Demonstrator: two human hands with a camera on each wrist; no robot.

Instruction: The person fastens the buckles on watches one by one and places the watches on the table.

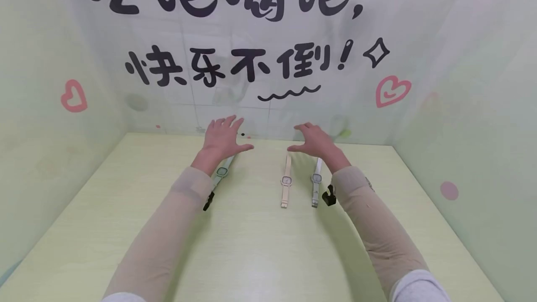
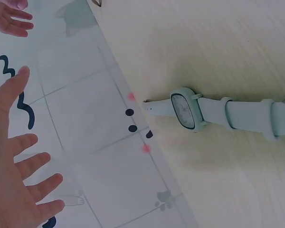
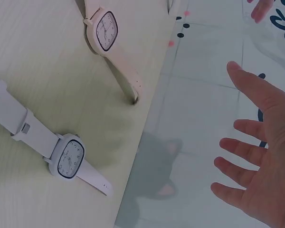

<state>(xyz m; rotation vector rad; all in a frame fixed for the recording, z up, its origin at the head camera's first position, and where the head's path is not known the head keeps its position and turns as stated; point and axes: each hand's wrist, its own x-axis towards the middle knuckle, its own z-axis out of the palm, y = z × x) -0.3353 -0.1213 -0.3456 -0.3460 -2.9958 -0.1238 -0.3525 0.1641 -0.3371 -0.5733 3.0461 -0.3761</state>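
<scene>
Across the pale back wall point(image 1: 226, 122), black lettering point(image 1: 251, 70) is printed — 吃饱喝饱, 快乐不倒! — above a wood-grained table point(image 1: 251, 246); three smooth-strapped, rounded-square watches are laid there: the green watch point(image 1: 222, 171) below the left hand point(image 1: 223, 138), the pink watch point(image 1: 286, 181) and white watch point(image 1: 316, 178) near the right hand point(image 1: 314, 142); both hands are held wide, fingers spread — the white strap's far end is partly covered.

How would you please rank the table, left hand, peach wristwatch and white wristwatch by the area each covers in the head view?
1. Table
2. Left hand
3. Peach wristwatch and white wristwatch: too alike to rank
</scene>
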